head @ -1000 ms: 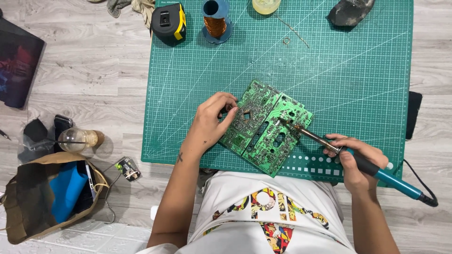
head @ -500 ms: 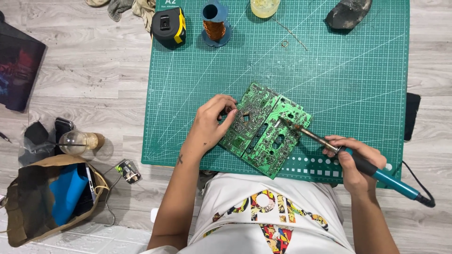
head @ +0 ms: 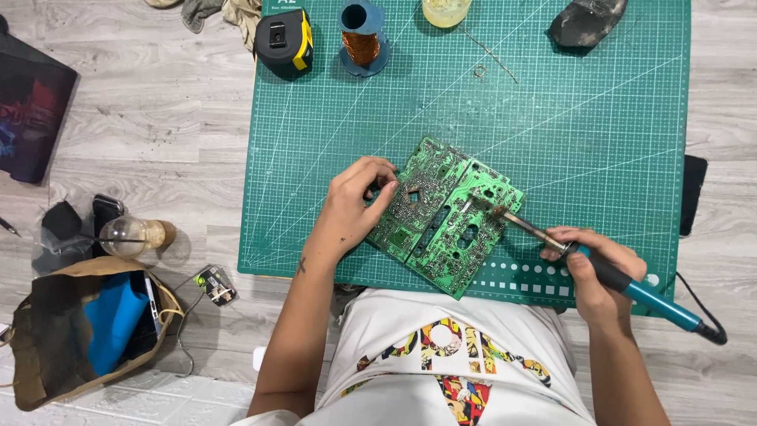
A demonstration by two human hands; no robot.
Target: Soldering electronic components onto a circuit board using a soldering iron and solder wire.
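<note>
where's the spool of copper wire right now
In the head view the copper wire spool stands at the far edge of the green cutting mat, between the black and yellow tape measure and a yellowish jar.

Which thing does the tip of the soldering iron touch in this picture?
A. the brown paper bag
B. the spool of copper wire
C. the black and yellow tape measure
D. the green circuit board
D: the right hand holds the soldering iron with its tip on the upper right part of the green circuit board, while the left hand grips the board's left edge.
</note>
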